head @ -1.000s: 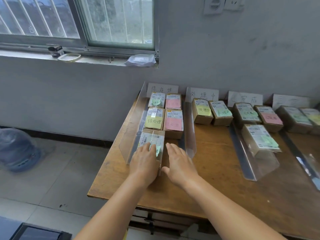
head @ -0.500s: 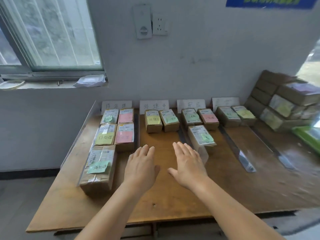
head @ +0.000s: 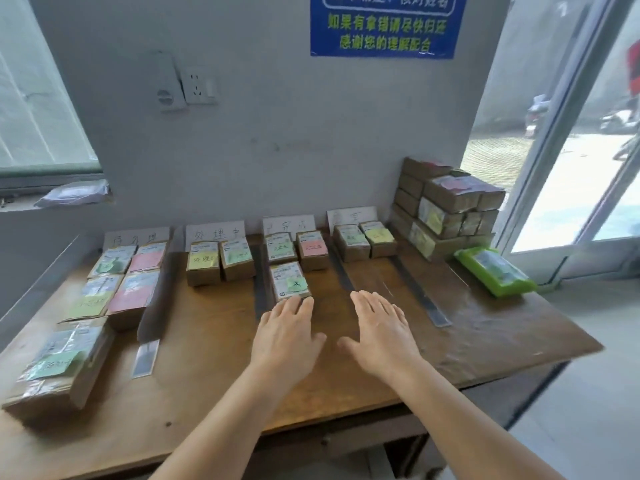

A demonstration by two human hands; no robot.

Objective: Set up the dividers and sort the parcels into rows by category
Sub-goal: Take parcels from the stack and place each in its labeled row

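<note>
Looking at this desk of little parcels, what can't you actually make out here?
- Head view: the white paper label cards against the wall are too blurred to read.
- The stack of brown cardboard parcels: its rear boxes are hidden by the front ones.
- The blue wall sign is cut off by the top edge.

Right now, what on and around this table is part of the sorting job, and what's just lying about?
Job: sorted parcels, unsorted parcel stack, dividers, row labels, both hands.
Lying about: green packet, bag on windowsill, wall socket, blue notice.
</note>
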